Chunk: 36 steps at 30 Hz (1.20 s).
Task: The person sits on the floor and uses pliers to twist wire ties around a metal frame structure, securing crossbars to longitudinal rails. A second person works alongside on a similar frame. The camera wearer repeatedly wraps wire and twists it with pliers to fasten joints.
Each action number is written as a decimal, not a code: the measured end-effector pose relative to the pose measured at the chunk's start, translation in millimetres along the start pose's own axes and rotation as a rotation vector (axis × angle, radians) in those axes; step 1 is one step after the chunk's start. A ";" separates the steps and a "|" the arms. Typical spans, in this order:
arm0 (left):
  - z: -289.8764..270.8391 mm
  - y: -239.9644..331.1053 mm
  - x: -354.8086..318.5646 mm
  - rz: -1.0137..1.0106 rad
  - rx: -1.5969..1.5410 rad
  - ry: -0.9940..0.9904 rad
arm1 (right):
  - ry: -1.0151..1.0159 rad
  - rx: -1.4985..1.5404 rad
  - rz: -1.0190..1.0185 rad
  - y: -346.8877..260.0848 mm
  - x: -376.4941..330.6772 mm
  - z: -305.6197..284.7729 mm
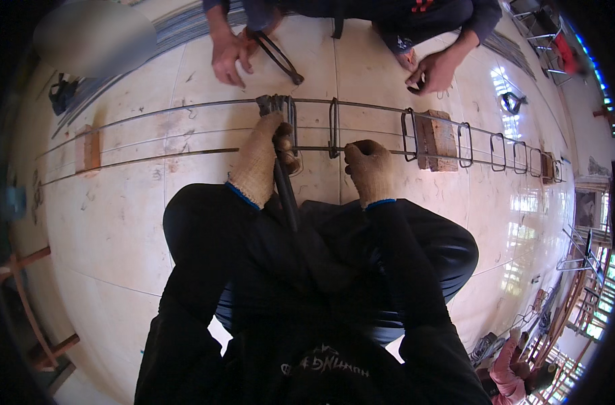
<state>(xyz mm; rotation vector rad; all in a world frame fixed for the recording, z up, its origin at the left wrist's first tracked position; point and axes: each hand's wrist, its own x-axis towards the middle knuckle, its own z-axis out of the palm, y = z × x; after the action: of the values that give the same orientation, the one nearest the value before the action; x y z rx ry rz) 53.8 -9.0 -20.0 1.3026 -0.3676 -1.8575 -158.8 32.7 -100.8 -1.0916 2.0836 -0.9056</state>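
Note:
My left hand [259, 154], in a cream knitted glove with a blue cuff, is closed around a tool with a long dark handle [286, 196]. The handle slants down toward my lap, and the glove hides part of the tool. Above it, several stirrups [292, 118] stand bunched on two long steel bars. My right hand [369, 169], gloved alike, is curled beside the nearer steel bar [220, 152]; whatever its fingers pinch is too small to make out. Between my hands a single rectangular stirrup [334, 128] encircles the bars.
Wooden blocks [436, 141] prop the bars, with more stirrups [465, 144] spaced to the right. Across from me, a co-worker's hand [231, 58] is near pincers [278, 57]; their other hand [434, 71] holds something dark. Long rods [186, 30] lie behind. Another person [513, 368] is at lower right.

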 end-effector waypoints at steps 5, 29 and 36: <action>-5.0 -1.8 5.1 -0.034 -0.011 -0.035 | 0.101 0.241 0.210 -11.3 -5.0 -19.5; -1.7 -19.5 -11.4 -0.039 0.131 -0.556 | -0.438 0.636 0.057 -37.1 -56.9 -49.1; 4.0 -20.4 -23.9 0.132 0.284 -0.473 | -0.559 0.466 -0.118 -64.8 -76.4 -74.9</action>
<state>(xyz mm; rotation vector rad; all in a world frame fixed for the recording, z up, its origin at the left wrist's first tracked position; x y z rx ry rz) 44.1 20.9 -15.9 0.9718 -0.9726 -2.0401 -151.3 92.2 9.0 -1.0630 1.2864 -0.9453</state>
